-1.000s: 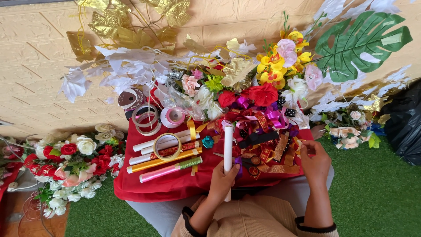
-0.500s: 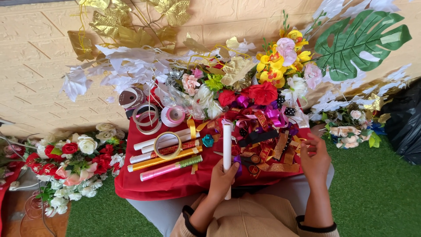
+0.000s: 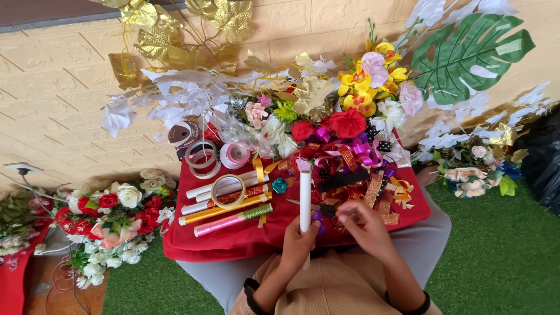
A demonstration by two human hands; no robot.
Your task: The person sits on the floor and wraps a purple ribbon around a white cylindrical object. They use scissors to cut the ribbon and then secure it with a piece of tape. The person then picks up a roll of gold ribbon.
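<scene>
From the head camera, looking down over the lap, the left hand is closed around the lower part of a white rolled tube, holding it upright so that its top end stands clear above the clutter and its length is free to work on. The right hand sits just beside the tube, fingers curled inward as if pinching something small; what they hold, if anything, is too small to tell. Under both hands lies a red cloth spread across the knees, serving as a work surface that keeps supplies within reach: rolls of wrapping paper laid side by side on the left, a ring of tape resting on them, and a heap of ribbons near the right hand. Artificial flowers lean against the wall behind.
</scene>
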